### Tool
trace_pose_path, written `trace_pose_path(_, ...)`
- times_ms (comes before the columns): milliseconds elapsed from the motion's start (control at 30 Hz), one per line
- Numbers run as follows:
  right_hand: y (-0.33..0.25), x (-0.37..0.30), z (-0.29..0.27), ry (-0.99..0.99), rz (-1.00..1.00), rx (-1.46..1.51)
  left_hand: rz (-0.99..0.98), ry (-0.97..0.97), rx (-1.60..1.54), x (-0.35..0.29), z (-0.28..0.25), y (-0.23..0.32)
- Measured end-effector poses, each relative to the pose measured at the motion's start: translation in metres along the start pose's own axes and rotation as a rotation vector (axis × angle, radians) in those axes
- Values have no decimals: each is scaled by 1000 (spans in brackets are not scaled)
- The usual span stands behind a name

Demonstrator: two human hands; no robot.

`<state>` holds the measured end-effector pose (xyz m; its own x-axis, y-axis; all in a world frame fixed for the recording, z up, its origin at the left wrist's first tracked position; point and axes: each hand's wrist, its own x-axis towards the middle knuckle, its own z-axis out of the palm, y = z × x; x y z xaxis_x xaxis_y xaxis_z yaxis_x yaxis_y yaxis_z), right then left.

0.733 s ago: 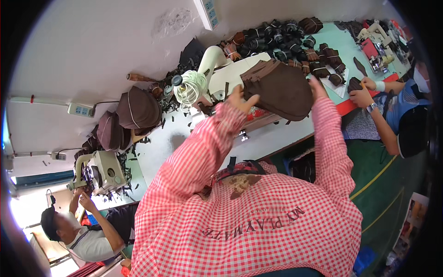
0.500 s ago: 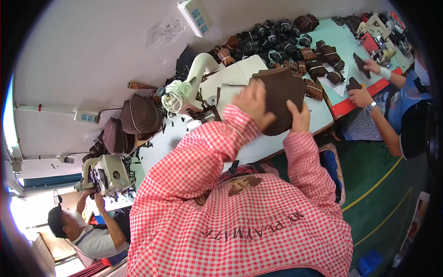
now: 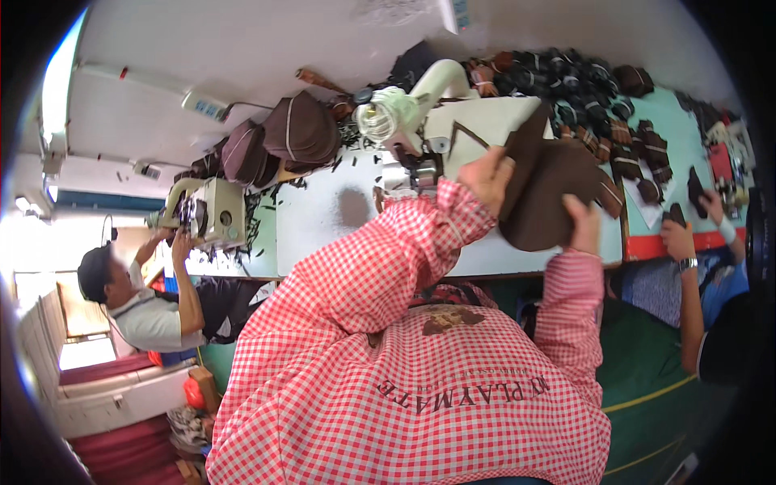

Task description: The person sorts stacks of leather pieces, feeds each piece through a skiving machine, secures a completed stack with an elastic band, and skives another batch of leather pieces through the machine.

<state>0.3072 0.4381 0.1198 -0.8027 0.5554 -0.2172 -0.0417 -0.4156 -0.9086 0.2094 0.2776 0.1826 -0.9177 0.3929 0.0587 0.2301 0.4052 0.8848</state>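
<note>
Overlapping dark brown rounded pieces [image 3: 554,198]

Daylight comes from far left of the cream machine [image 3: 443,82], where the window area [image 3: 39,246] is burnt out to white glare. Above the machine the wall [image 3: 283,44] is softly, greyly lit; below and left of it the bench [image 3: 323,238] is bright. Well below and to its right, the green floor [image 3: 647,352] falls dim. The brown pieces [image 3: 558,194] at its lower right lose surface detail. Beside them the hands [image 3: 586,229] are soft, the right one more blurred. Far out around the machine, edges bend toward a black rim.
</note>
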Motion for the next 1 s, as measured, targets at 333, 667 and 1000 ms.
trace_pose_path(333,14,-1,56,-3,-13,347,-806,-13,-1426,-23,-3,-60)
trace_pose_path(667,44,-126,103,58,262,201,-423,-474,-982,-41,-64,-108)
trace_pose_path(1000,5,-74,108,-653,286,-355,-228,-1321,-1081,-16,-182,-126)
